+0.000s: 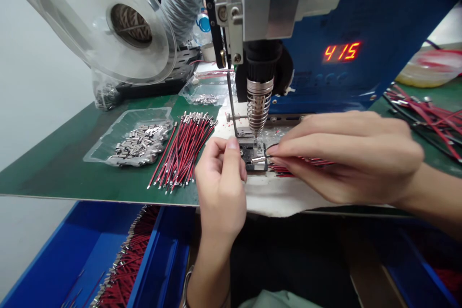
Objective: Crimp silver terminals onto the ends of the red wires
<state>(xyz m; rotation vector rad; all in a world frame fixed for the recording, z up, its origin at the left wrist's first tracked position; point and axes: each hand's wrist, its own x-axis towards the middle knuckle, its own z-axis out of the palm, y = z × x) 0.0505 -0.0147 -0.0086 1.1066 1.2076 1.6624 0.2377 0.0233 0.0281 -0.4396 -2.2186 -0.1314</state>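
My right hand (346,154) pinches a thin wire (269,148) between thumb and fingertips, at the right edge of a small dark fixture (247,154). A small silvery metal cylinder (258,159) lies in the fixture, close to those fingertips. At the fixture's left side is my left hand (222,183), its fingers curled and the thumb pressed against them; whatever they grip is hidden. Directly above the fixture stands the soldering head (259,101), a spring-wrapped tip pointing down. More red and black wires (283,169) lie partly under my right hand.
Left of my hands lie a bundle of red-black wires (186,149) and a clear tray (103,151) of small metal parts. A blue machine (335,19) reads 415. Behind stands another clear tray (187,87). Loose wires (429,115) lie right. A blue bin (83,231) sits below.
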